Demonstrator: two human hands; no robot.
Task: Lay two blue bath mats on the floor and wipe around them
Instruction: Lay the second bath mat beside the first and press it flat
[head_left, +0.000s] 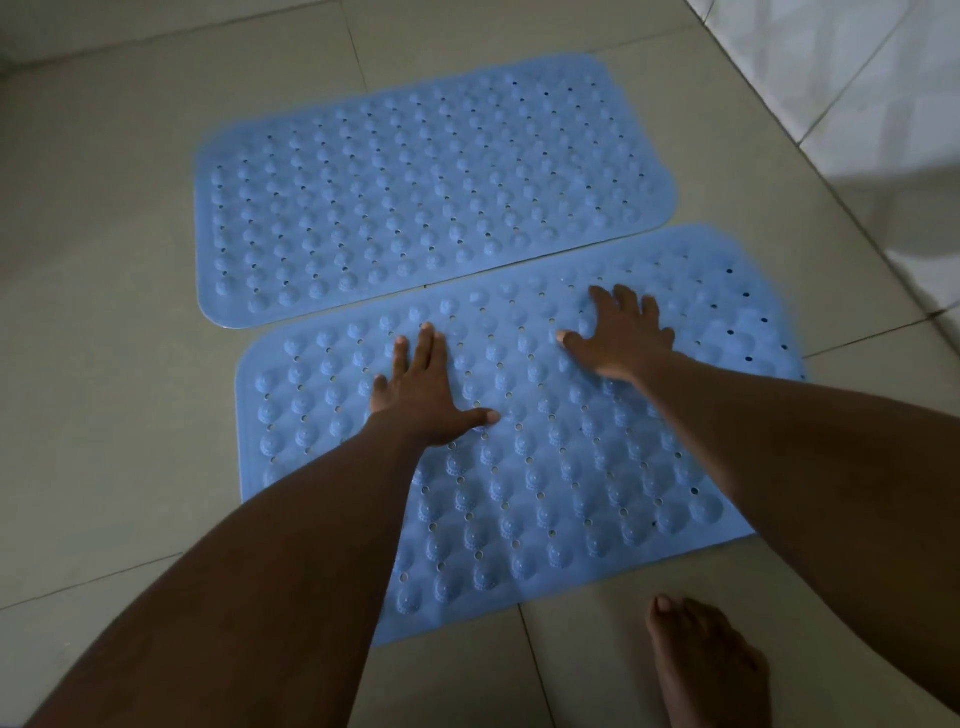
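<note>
Two blue bath mats with raised bumps and small holes lie flat on the tiled floor, side by side with a narrow gap between them. The far mat (431, 192) is untouched. On the near mat (550, 467) both of my hands rest palm down with fingers spread. My left hand (423, 395) presses its left-centre part. My right hand (621, 335) presses nearer its far right part. Neither hand holds anything. My forearms hide part of the near mat's front edge.
Grey floor tiles (104, 312) surround the mats. A white tiled wall (857, 104) rises at the right, close to the near mat's right end. My bare foot (701, 665) stands on the floor just in front of the near mat.
</note>
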